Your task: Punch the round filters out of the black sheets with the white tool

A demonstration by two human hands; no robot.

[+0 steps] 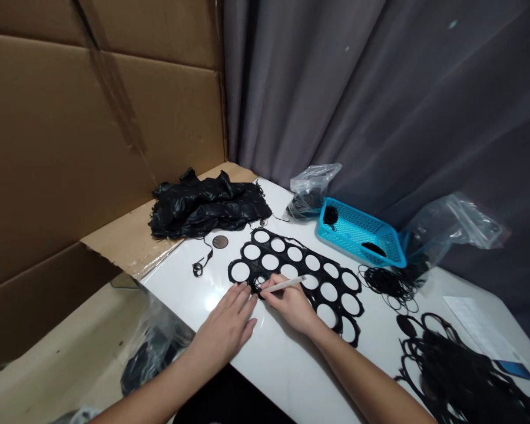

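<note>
A black sheet with several rows of round holes lies flat on the white table. My right hand grips a slim white pen-like tool. Its lower end points at a hole near the sheet's close left edge; the tip itself is too small to make out. Thin black rings or strands show around that hole, partly covered by my fingers. My left hand lies flat with fingers stretched out. Its fingertips touch the sheet's near edge beside the tool.
Crumpled black sheets are piled at the back left by a cardboard box. Behind the sheet is a blue basket between plastic bags. Thin black rings and black scraps lie at right. A dark disc lies left.
</note>
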